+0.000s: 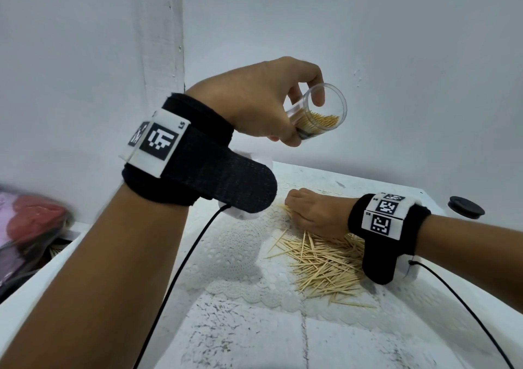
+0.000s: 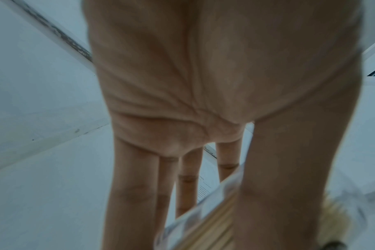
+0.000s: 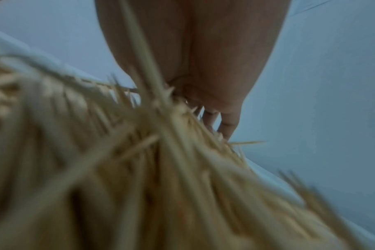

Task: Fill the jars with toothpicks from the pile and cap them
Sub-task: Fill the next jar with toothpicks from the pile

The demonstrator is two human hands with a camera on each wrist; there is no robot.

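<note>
The right hand (image 1: 314, 213) curls down into the toothpick pile (image 1: 325, 266) on the white table (image 1: 254, 337) — pinching some, it seems. Farther up, the left hand (image 1: 263, 102) grips a clear, part-filled jar (image 1: 319, 113), tilted. A black cap (image 1: 466, 207) lies at the far right.

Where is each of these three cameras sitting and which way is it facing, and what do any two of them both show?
Head: on the person's head, looking forward and down at the table; shows both forearms, the left hand gripping a clear jar, the right hand on the toothpick pile.
Left wrist: looks along the palm at fingers and the jar.
Right wrist: looks along the palm into the pile, blurred.
Shared: head and left wrist both show the jar; head and right wrist, the pile.
</note>
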